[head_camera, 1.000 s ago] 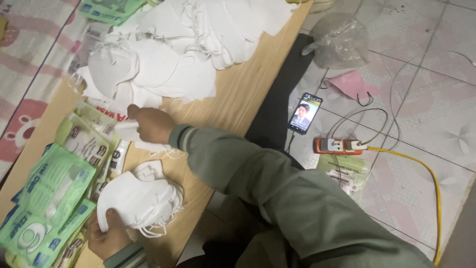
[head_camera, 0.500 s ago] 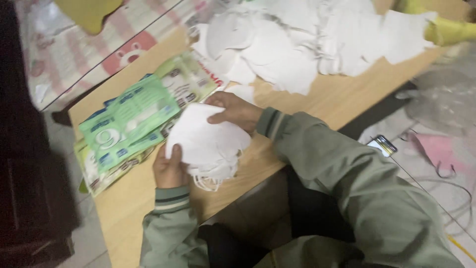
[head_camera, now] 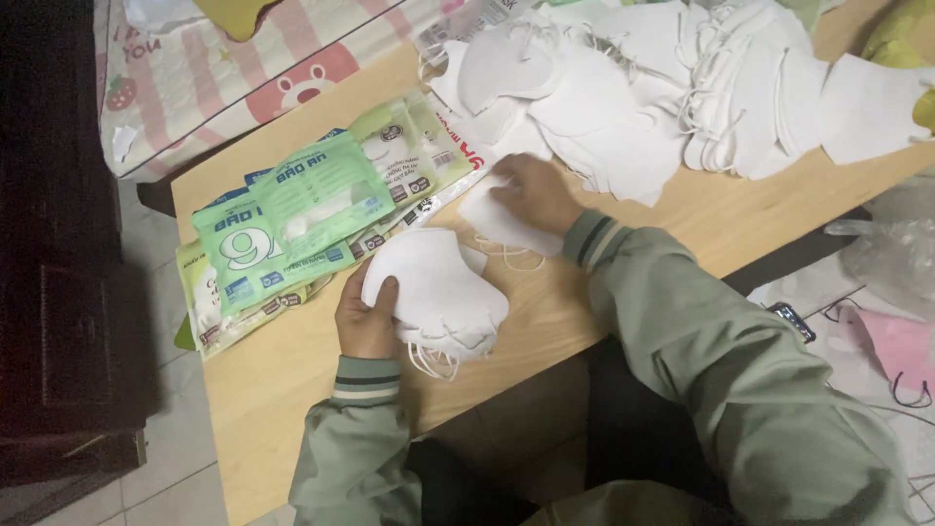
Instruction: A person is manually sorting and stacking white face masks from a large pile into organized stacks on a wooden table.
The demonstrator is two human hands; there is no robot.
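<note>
Head view shows the left hand gripping a stack of white masks at the near table edge, steadying it. The right hand presses flat on a single mask just beside, apparently sliding it over; green packets lie left.

right hand moved off the stack of white fabric face masks, now up on a single flat white mask, left hand slid lower on the stack

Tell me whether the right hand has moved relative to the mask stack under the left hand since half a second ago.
Yes. The right hand has left the stack of white masks and now lies on a single mask further up the table, toward the loose pile.
</note>
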